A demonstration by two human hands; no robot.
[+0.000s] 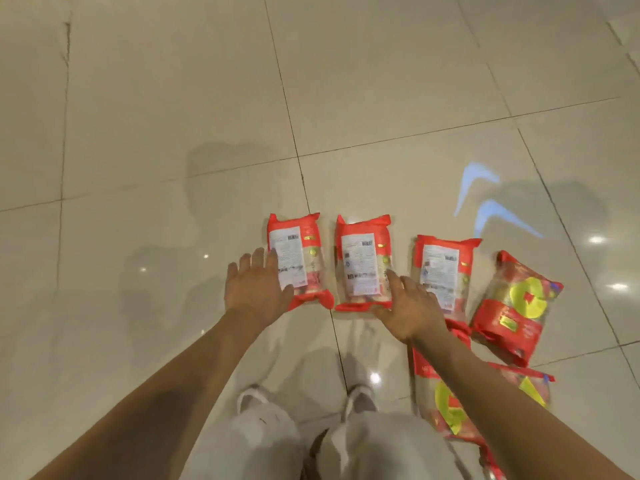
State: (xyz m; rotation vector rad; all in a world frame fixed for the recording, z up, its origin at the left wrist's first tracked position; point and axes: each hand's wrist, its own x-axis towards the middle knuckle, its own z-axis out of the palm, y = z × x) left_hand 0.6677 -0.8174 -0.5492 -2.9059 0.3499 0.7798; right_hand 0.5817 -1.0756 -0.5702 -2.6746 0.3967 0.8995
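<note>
Row: red plastic food packets [446,265] are laid label-up on glossy beige floor tiles [173,133] | left hand [258,289]: flat, fingers straight, rested on leftmost red packet [298,251], nothing gripped | right hand [408,311]: spread over second red packet [363,261], nothing gripped | tip: packets are best slid flat, edges kept parallel.

No wording can be read anywhere. The left packet [304,244], the middle packet [363,265] and the right packet [445,268], in a row on the floor [173,98], each carry a white label [289,249] whose print is too blurred to make out. The face-up packet [516,306] at the row's right end shows a yellow-green round emblem [528,299] and a gold badge [507,320], both unreadable. Two pale blue curved marks [476,188] glow on the floor beyond the row.
</note>
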